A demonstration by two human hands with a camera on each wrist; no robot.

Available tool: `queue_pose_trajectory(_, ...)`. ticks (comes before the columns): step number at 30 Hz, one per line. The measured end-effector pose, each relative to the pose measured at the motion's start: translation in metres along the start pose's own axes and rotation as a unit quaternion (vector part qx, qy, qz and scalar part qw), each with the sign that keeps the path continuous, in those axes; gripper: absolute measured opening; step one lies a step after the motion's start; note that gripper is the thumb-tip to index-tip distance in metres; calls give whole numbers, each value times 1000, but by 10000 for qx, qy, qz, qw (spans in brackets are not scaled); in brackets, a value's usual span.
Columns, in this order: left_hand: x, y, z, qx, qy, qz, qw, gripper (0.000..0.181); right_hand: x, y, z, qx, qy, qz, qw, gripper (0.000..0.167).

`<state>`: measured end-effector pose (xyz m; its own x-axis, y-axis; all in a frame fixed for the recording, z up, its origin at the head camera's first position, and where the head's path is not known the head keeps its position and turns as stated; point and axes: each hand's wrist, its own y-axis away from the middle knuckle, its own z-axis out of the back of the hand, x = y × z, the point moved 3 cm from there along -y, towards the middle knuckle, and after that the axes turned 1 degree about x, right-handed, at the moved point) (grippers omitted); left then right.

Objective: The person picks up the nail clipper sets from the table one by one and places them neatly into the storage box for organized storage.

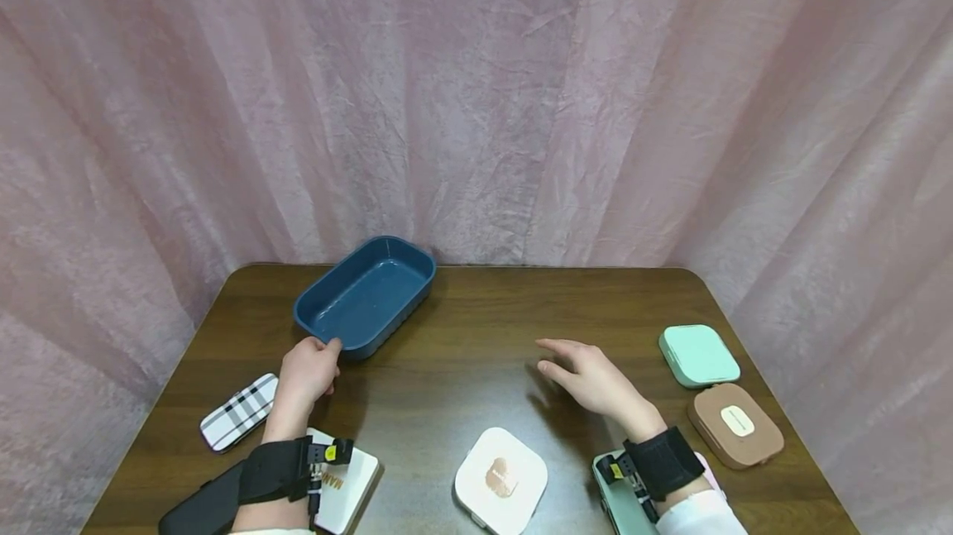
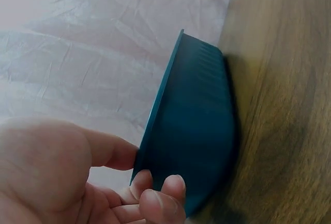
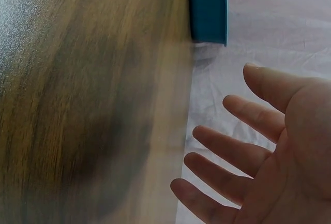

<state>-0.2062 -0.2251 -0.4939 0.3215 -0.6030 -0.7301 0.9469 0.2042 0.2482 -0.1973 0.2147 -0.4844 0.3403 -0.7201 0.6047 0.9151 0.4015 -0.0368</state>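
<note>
A blue rectangular plastic basin [image 1: 365,291] stands at the back left of the table, its inside bare in the head view. My left hand [image 1: 307,371] pinches the rim at its near corner; in the left wrist view the thumb is on the rim and the curled fingers are by the outer wall [image 2: 191,115]. Over the table to the right, my right hand [image 1: 591,378] is apart from everything, fingers spread and nothing held. The right wrist view shows those fingers [image 3: 232,149] loosely extended, with the end of the basin [image 3: 208,12] beyond them.
Flat cases lie about the wooden table [image 1: 476,353]: plaid [image 1: 240,413], black [image 1: 204,506], white with gold lettering [image 1: 353,481], white [image 1: 500,477], green [image 1: 625,506] under the right wrist, mint [image 1: 698,355] and brown [image 1: 737,426]. A pink curtain [image 1: 476,105] hangs behind.
</note>
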Motion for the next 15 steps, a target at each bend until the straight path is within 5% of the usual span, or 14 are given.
queue_pose_trajectory(15, -1, 6, -6, -199, -245, 26, 9995, 36, 2, 0, 2, -95, -452, -143, 9988, 49)
